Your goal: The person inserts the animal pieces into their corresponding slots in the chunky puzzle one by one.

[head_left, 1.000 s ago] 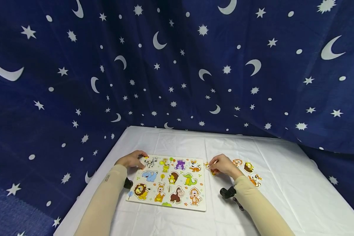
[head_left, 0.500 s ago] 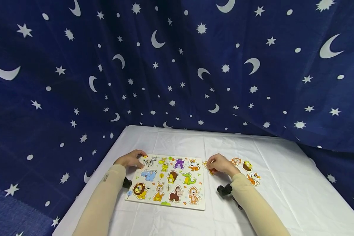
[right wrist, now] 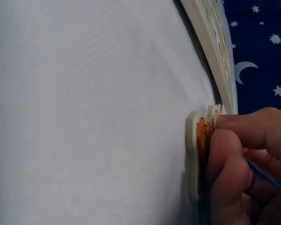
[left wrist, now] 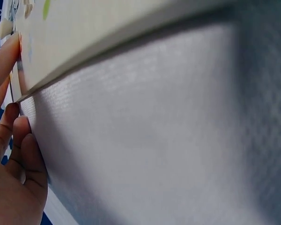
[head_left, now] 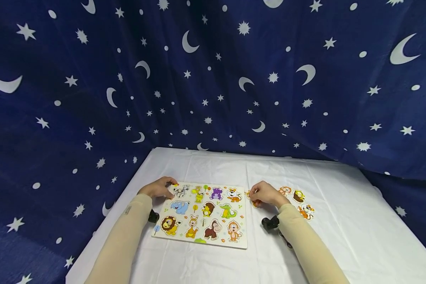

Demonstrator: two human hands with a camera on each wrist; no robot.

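Observation:
My left hand (head_left: 158,188) grips the far left corner of a white wooden puzzle board (head_left: 224,232) printed with cartoon animals. In the left wrist view its thumb (left wrist: 4,60) lies on the board's face, and the other fingers are at the edge below. Just off the board's right side, my right hand (head_left: 265,193) pinches an orange animal puzzle piece (right wrist: 202,138) low over the cloth. The fingers hide much of this piece, so its animal cannot be told. Whether it touches the table is unclear.
Loose pieces lie right of my right hand: a monkey (head_left: 285,191), a yellow and brown animal (head_left: 299,196) and a tiger (head_left: 306,212). White cloth (head_left: 277,260) covers the table. A dark blue curtain (head_left: 213,79) with moons and stars hangs behind.
My right hand has shifted very slightly left toward the board, with its fingers still on the orange piece. The left hand stays at the board's corner. The head view has tilted a little.

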